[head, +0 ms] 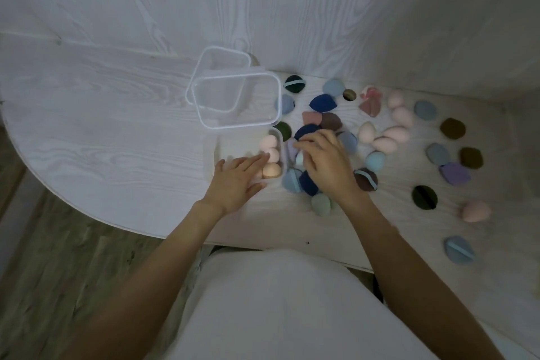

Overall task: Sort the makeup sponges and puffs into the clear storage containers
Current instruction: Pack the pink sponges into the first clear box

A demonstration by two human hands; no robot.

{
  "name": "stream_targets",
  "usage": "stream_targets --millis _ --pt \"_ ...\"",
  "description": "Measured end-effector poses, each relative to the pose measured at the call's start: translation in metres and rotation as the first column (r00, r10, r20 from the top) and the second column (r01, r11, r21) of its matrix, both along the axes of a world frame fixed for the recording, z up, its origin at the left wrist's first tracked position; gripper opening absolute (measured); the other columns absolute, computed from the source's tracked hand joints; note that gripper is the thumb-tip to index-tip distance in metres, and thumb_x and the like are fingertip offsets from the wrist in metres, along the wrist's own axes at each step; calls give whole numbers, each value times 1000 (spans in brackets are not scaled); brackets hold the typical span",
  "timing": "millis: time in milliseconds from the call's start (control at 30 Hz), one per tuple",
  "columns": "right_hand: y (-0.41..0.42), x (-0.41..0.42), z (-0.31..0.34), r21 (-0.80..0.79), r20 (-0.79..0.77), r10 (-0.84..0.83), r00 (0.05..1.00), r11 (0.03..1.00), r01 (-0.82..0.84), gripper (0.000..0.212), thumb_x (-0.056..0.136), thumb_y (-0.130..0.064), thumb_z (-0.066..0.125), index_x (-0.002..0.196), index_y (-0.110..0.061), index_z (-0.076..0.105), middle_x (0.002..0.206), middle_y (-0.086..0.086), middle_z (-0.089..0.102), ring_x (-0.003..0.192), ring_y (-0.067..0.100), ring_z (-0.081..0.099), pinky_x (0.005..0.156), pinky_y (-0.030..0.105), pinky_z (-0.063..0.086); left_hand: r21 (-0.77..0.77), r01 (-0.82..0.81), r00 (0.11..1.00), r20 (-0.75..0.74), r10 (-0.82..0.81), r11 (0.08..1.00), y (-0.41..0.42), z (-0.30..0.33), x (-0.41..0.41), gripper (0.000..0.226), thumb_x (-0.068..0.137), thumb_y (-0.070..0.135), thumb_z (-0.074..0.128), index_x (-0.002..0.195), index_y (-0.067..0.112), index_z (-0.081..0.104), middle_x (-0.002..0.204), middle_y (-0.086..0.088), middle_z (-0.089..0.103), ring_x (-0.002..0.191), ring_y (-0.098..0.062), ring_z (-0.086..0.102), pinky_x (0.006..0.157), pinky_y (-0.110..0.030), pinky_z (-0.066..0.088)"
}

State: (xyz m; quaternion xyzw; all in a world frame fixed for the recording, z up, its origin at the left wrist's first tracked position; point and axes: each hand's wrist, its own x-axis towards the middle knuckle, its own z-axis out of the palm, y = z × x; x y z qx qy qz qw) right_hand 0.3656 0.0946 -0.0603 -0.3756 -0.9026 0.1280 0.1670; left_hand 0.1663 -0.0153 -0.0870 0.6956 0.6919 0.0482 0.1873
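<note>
Left hand [237, 181] lying flat, fingers straight, on small clear sponge-filled container [276, 140]; right hand [324, 161] curling over scattered sponges, grasp indeterminate

Pale pink and peach sponges [270, 155] fill my clear container [276, 137]. At three o'clock lie navy, blue, olive and lilac puffs [454, 173] on whitewashed woodgrain table [102, 114].

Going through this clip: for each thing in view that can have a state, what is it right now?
Small clear box: open, holds three pink and peach sponges.
Large clear boxes: two nested, no lids, nothing inside.
Left hand: flat, fingers straight, resting on the small box.
Right hand: fingers curled down among the puffs; grip unclear.
Loose sponges and puffs: scattered on the table, unsorted.
</note>
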Motion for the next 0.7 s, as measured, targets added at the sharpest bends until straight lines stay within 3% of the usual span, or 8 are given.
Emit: stream_targets --millis 100,267,433,567,700 --pt "21 45 -7 9 -49 -248 968 969 248 28 84 -9 47 103 -10 68 105 9 65 100 29 54 90 38 41 -34 -77 997 27 78 996 7 4 1 64 90 49 48 146 34 20 151 11 29 134 -19 32 107 -50 22" --pt "63 90 -23 -27 266 -518 813 839 544 36 83 -3 53 118 -9 58 120 20 56 107 39 46 89 45 37 66 -173 984 46 170 983 9 6 7 69 78 67 40 137 31 41 138 4 49 122 -23 46 100 -44 31" --pt "74 95 -31 -85 277 -576 769 783 616 40 80 -12 61 117 -1 51 114 27 51 106 41 43 85 44 40 165 -216 975 92 203 962 9 3 23 70 80 62 41 135 20 46 131 -3 55 111 -26 54 89 -40 40" --pt "79 98 -34 -169 274 -641 717 701 692 40 79 -13 66 111 5 50 115 29 49 107 40 43 88 41 37 157 -218 972 120 200 963 5 0 26 68 82 60 41 135 19 46 132 -3 54 111 -25 55 89 -40 42" --pt "77 110 -28 -195 264 -675 689 662 724 32 82 -13 63 106 5 55 112 30 53 104 39 48 81 38 41 230 -237 970 113 216 944 0 5 19 59 85 54 43 131 19 50 129 -3 57 111 -25 55 88 -37 43"
